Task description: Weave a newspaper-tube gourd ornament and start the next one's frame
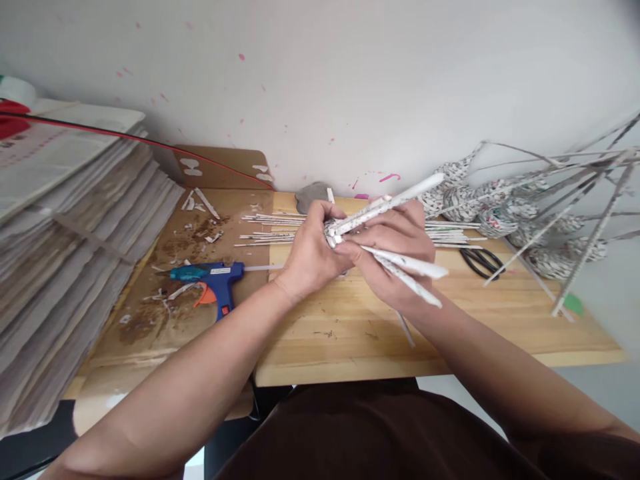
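Above the wooden table, my left hand (316,250) is closed round the small woven end of a piece made of rolled paper sticks (407,193). My right hand (395,250) presses against the same piece from the right, its fingers wrapped among the sticks. Several white printed sticks fan out to the right, some pointing up and some down past my right wrist. Behind and below both hands, a row of loose paper sticks (267,238) lies across the table. The inner part of the weave is hidden by my fingers.
A blue glue gun (225,283) rests on brown cardboard (145,333) among paper scraps. A tall newspaper stack (60,253) stands at the left. Black-handled scissors (483,262) lie right of my hands, near woven paper pieces (497,217) with long sticks. A grey stone-like object (311,196) sits by the wall.
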A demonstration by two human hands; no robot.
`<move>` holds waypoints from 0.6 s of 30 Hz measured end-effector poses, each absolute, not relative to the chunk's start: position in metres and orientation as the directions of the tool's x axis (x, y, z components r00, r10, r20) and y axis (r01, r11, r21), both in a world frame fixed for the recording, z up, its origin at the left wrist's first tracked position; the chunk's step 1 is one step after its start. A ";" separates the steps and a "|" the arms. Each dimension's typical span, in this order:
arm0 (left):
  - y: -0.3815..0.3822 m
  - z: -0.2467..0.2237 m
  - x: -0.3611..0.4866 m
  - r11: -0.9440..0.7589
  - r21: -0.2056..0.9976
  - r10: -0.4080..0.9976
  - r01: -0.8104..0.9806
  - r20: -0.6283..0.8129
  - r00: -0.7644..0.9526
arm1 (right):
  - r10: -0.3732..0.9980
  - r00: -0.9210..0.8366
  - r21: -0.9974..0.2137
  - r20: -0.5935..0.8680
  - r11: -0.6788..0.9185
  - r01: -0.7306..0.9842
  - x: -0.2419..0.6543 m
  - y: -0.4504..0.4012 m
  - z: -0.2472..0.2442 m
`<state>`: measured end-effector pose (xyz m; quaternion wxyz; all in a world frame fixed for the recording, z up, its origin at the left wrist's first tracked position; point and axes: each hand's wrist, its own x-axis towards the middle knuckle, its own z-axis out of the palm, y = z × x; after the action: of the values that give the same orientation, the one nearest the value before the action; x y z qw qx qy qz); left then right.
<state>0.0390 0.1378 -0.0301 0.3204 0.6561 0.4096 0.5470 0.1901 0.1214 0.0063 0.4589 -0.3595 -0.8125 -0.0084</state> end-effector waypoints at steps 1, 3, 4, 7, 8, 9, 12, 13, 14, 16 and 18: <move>0.138 -0.031 0.039 -0.457 0.867 0.889 0.199 0.453 0.065 | 0.568 -0.351 -0.272 0.744 0.738 0.618 0.192 0.121 0.006; 0.138 -0.031 0.038 -0.454 0.859 0.889 0.237 0.454 0.058 | 0.549 -0.389 -0.198 0.739 0.730 0.654 0.194 0.121 0.005; 0.137 -0.031 0.038 -0.458 0.849 0.886 0.261 0.462 0.052 | 0.529 -0.403 -0.164 0.747 0.734 0.659 0.195 0.120 0.004; 0.135 -0.028 0.037 -0.481 0.802 0.864 0.353 0.501 0.041 | 0.450 -0.428 -0.099 0.783 0.771 0.629 0.192 0.117 0.002; 0.134 -0.028 0.036 -0.493 0.780 0.853 0.386 0.521 0.037 | 0.435 -0.431 -0.094 0.791 0.782 0.617 0.190 0.116 0.001; 0.134 -0.028 0.036 -0.504 0.758 0.841 0.414 0.541 0.032 | 0.428 -0.425 -0.099 0.797 0.788 0.608 0.189 0.116 0.001; 0.136 -0.029 0.034 -0.528 0.714 0.806 0.460 0.592 0.008 | 0.437 -0.386 -0.139 0.812 0.787 0.601 0.184 0.114 0.000; 0.136 -0.031 0.034 -0.537 0.703 0.794 0.466 0.607 -0.001 | 0.443 -0.378 -0.150 0.813 0.786 0.599 0.182 0.114 -0.001; 0.137 -0.032 0.034 -0.546 0.694 0.783 0.469 0.622 -0.010 | 0.448 -0.372 -0.158 0.813 0.785 0.599 0.181 0.113 -0.001; 0.139 -0.033 0.034 -0.555 0.685 0.763 0.471 0.645 -0.039 | 0.452 -0.373 -0.159 0.810 0.782 0.603 0.180 0.112 -0.002; 0.139 -0.033 0.034 -0.552 0.693 0.755 0.464 0.652 -0.075 | 0.445 -0.376 -0.144 0.813 0.779 0.610 0.178 0.110 -0.003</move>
<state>0.0341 0.1393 -0.0333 0.1265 0.6680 0.4561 0.5742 0.1783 0.1098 -0.0029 0.4582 -0.3198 -0.8244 -0.0903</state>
